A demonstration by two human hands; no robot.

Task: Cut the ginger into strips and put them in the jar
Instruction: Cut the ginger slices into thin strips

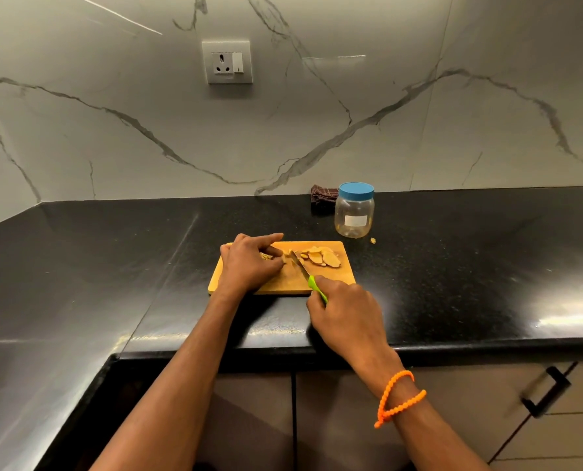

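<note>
Right hand (346, 309) grips green-handled knife (305, 271), blade angled to 11 o'clock. Left hand (249, 263) pinches ginger (276, 258) steady on board (346, 270); slices (320, 257) piled clear. Jar (354, 212), lidded, at 1 o'clock.

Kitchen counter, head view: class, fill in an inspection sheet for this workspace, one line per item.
Surface: black counter, glossy, bearing a wooden cutting board.
Job's things: ginger slices piled on the board's right; jar behind the board, blue lid on, looks empty.
Clutter: dark cloth beside the jar; small scrap on the counter.
Grippers: left hand holds a ginger piece; right hand grips a green-handled knife, blade on the board.
Cables: nothing seen.
Surroundings: marble wall, wall socket, cabinet handle.
</note>
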